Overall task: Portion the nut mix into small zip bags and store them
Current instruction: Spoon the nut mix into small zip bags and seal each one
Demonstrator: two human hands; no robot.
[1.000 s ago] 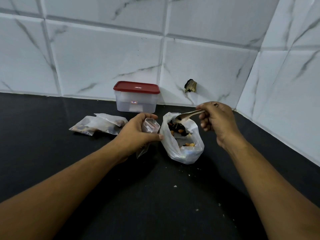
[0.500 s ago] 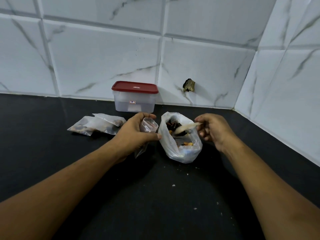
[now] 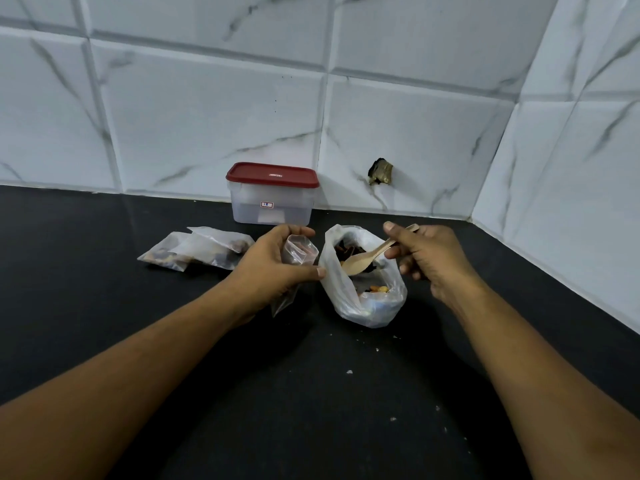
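My left hand [image 3: 268, 268] grips a small clear zip bag [image 3: 298, 251] with its mouth held open, just left of the white plastic bag of nut mix [image 3: 367, 299]. The big bag stands open on the black counter, with dark and orange pieces inside. My right hand [image 3: 429, 252] holds a pale wooden spoon [image 3: 363, 259] by its handle. The spoon's bowl sits over the mouth of the big bag. I cannot tell whether the spoon carries any nuts.
Filled small bags [image 3: 197, 251] lie in a pile at the left. A clear tub with a red lid [image 3: 272, 194] stands shut against the tiled wall. Crumbs [image 3: 349, 371] dot the black counter [image 3: 104, 289]. A dark broken spot [image 3: 381, 171] marks the tile; a side wall closes the right.
My right hand dropped from above the big bag to its rim, and the spoon went down into the bag's mouth. The left hand kept the small bag in place.
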